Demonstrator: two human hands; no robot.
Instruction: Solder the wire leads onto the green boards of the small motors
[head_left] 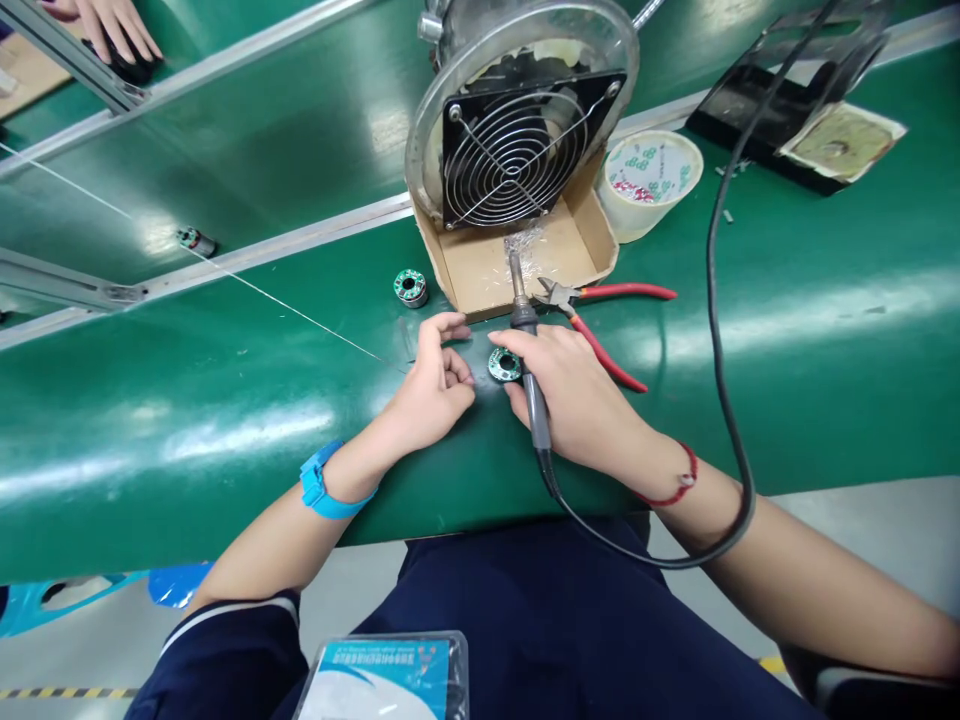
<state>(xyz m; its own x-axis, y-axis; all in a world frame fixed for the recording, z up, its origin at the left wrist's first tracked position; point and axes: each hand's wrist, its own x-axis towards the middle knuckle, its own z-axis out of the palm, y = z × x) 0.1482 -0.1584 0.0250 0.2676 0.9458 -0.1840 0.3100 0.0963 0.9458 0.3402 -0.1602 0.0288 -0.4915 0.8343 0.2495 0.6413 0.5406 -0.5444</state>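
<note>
A worker's right hand (577, 400) grips a soldering iron (527, 350) like a pen, its tip angled up toward the cardboard tray (517, 270) under the fume-extraction fan (517, 145), while the same hand's fingertips rest against a small round green circuit board (505, 365) lying on the green tabletop (225, 400) just in front of the fan. The left hand (437, 385) sits just left of the board, fingers curled in loosely; a thin strand of solder wire (300, 312) runs toward it from the far left, though whether the fingers actually pinch it cannot be told.

Good work here likely calls for the board pinned flat and steady, the wire fed to the joint rather than to the tip, and the hot barrel kept clear of both thumbs. The cord (720, 330) looping right of the fan should stay slack. Red-handled cutters (600, 315) lie just right of the board, a second round board (410, 287) sits at the fan's left, and a tape roll (651, 180) stands at its right.
</note>
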